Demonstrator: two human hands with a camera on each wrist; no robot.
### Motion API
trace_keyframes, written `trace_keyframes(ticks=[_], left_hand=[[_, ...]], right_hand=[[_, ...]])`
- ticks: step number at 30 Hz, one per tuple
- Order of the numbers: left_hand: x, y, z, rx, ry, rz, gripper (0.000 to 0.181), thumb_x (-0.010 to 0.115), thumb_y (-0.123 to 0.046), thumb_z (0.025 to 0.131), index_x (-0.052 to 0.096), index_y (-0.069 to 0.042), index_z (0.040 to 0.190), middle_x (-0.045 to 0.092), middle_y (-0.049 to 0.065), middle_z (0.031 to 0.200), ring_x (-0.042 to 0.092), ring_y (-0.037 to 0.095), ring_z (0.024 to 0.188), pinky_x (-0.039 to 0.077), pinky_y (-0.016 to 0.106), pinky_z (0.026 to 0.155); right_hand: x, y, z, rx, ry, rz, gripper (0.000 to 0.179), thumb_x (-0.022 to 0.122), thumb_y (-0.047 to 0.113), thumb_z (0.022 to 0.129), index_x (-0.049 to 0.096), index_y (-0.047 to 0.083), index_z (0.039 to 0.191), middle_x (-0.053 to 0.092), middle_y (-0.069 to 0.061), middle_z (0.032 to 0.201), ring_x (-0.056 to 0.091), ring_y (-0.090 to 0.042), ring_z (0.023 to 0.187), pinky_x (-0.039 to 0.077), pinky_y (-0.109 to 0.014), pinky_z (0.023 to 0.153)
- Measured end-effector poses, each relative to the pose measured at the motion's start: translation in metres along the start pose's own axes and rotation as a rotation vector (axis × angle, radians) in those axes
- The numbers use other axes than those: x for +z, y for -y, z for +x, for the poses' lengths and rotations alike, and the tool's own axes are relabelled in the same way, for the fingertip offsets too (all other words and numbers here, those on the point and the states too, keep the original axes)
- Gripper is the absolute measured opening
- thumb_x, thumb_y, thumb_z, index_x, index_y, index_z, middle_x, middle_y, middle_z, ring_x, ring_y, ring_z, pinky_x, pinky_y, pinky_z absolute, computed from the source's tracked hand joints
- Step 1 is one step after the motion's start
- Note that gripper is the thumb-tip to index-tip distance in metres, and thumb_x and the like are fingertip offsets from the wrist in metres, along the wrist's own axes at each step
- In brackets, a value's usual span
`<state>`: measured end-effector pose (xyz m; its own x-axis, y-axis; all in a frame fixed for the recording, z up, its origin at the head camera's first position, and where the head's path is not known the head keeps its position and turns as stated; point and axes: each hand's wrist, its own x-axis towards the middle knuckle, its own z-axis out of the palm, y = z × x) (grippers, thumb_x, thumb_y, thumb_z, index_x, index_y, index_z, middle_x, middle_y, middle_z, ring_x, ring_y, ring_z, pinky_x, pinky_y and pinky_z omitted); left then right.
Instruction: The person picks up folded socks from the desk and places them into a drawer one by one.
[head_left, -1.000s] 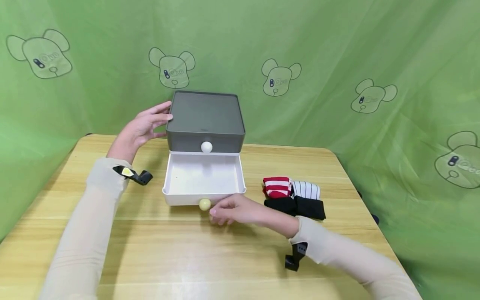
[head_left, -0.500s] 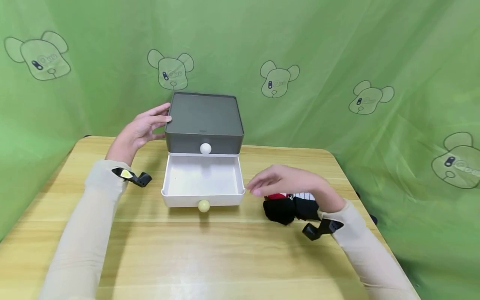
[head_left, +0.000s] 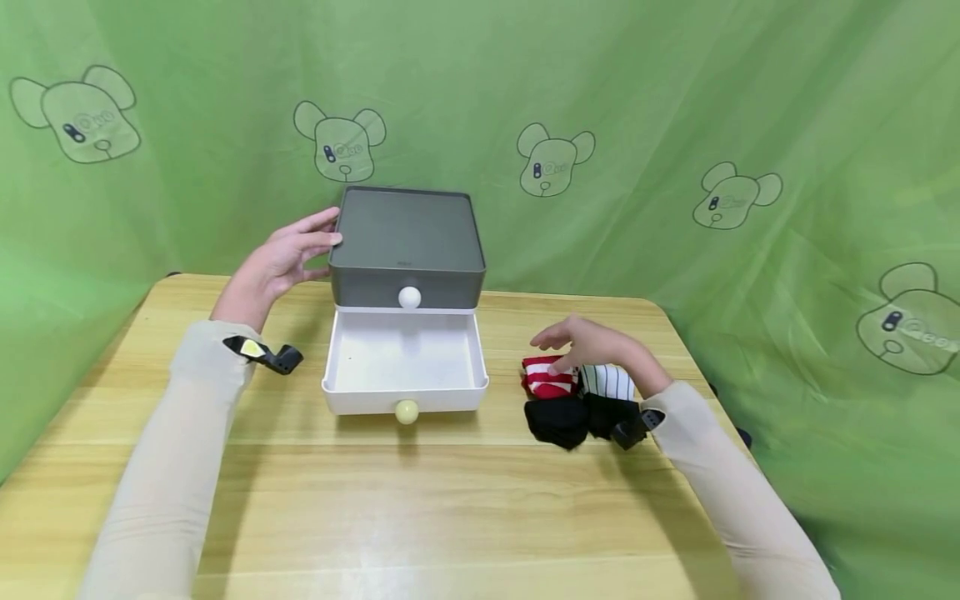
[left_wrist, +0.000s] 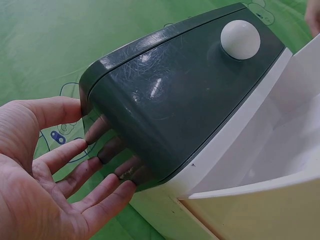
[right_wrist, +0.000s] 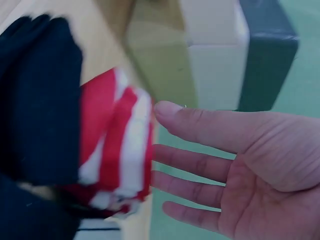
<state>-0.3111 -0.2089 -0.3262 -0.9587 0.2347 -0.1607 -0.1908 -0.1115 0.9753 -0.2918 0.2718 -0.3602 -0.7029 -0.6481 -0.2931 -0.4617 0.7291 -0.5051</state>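
Note:
My left hand (head_left: 279, 257) touches the left side of a small two-drawer box with a dark grey top section (head_left: 408, 229). In the left wrist view its fingers are extended, with the fingertips against the grey side wall (left_wrist: 107, 132). The lower white drawer (head_left: 408, 354) is pulled out, with nothing visible inside, and has a pale yellow knob (head_left: 407, 412). My right hand (head_left: 596, 343) hovers over a red-and-white striped folded cloth bundle (head_left: 538, 379), thumb and fingers apart and holding nothing. In the right wrist view, the thumb tip appears beside the striped bundle (right_wrist: 120, 145); contact is unclear.
A white bundle with dark stripes (head_left: 609, 382) lies right of the red one. Two black bundles (head_left: 557, 421) sit in front of them. A white knob (head_left: 409, 297) marks the upper drawer. A green curtain (head_left: 450, 83) hangs behind the wooden table (head_left: 420, 517).
My right hand has left the area beside the yellow knob and moved right and back to above the striped bundle. The left hand stays at the box, and the drawer remains pulled out.

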Motion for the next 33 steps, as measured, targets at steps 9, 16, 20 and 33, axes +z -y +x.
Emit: trace_keyframes(ticks=[9, 16, 20, 33], left_hand=[[0.0, 0.0, 0.0, 0.008, 0.003, -0.015, 0.074, 0.067, -0.017, 0.099, 0.029, -0.03, 0.161, 0.055, -0.01, 0.137, 0.054, 0.006, 0.115, 0.017, 0.057, 0.129], [0.002, -0.001, 0.002, 0.003, 0.019, -0.033, 0.072, 0.062, -0.014, 0.101, 0.026, -0.029, 0.162, 0.03, -0.002, 0.168, 0.047, 0.011, 0.129, 0.016, 0.057, 0.129], [0.002, -0.001, 0.003, 0.001, 0.022, -0.058, 0.071, 0.06, -0.011, 0.102, 0.026, -0.028, 0.162, 0.023, -0.005, 0.171, 0.037, 0.017, 0.142, 0.013, 0.059, 0.129], [0.001, -0.001, 0.002, -0.003, 0.014, -0.03, 0.071, 0.062, -0.014, 0.101, 0.026, -0.029, 0.161, 0.027, 0.001, 0.169, 0.05, 0.008, 0.122, 0.017, 0.057, 0.129]], right_hand=[[0.017, -0.023, 0.015, 0.094, 0.029, -0.021, 0.047, 0.079, 0.005, 0.086, 0.066, -0.002, 0.131, 0.071, -0.019, 0.125, 0.067, -0.031, 0.109, 0.059, -0.044, 0.094], [0.025, -0.028, 0.02, 0.116, 0.02, -0.012, 0.034, 0.079, 0.002, 0.085, 0.072, 0.001, 0.117, 0.075, -0.011, 0.108, 0.065, -0.017, 0.091, 0.059, -0.032, 0.082], [0.025, -0.029, 0.022, 0.117, 0.007, -0.004, 0.031, 0.079, 0.001, 0.085, 0.073, 0.002, 0.116, 0.075, -0.01, 0.106, 0.064, -0.017, 0.089, 0.058, -0.03, 0.079], [0.025, -0.027, 0.032, 0.08, -0.039, 0.076, 0.025, 0.078, 0.001, 0.086, 0.073, 0.002, 0.11, 0.074, -0.009, 0.098, 0.062, -0.015, 0.083, 0.055, -0.027, 0.071]])
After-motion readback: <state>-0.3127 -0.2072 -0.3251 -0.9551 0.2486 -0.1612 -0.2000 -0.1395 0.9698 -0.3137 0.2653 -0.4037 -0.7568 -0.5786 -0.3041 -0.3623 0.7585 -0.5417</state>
